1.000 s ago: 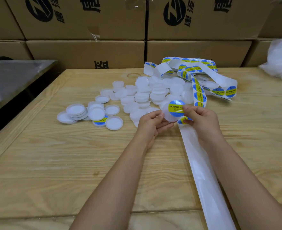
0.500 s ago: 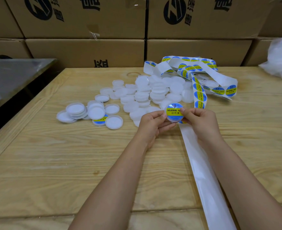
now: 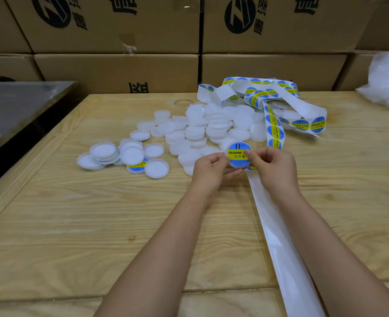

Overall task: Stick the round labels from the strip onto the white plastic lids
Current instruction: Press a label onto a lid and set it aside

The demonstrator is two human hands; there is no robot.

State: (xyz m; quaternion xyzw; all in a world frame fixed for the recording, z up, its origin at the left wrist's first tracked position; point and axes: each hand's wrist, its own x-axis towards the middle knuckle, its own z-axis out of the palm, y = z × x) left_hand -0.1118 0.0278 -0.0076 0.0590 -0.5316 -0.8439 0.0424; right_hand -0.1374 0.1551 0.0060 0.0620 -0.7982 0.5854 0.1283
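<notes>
My left hand [image 3: 211, 168] curls round a lid [image 3: 238, 165] just above the table [image 3: 97, 213], near the strip [image 3: 274, 131], while my right hand [image 3: 273, 168] pinches the label [image 3: 235, 154] (blue and yellow) onto it between thumb and forefinger.

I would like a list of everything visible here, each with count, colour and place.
held lid: one, white, between both hands
label: one, blue and yellow, on the held lid
loose lids: many, white, heaped mid-table, smaller group left
labelled lid: one, blue-yellow top, in left group
strip: one, white with blue-yellow labels, coiled behind heap; bare backing runs toward person
table: one, light wood
boxes: several, brown, behind table
metal surface: one, grey, far left
bag: one, white, far right
left hand: grips held lid
right hand: grips held lid, thumb on label
</notes>
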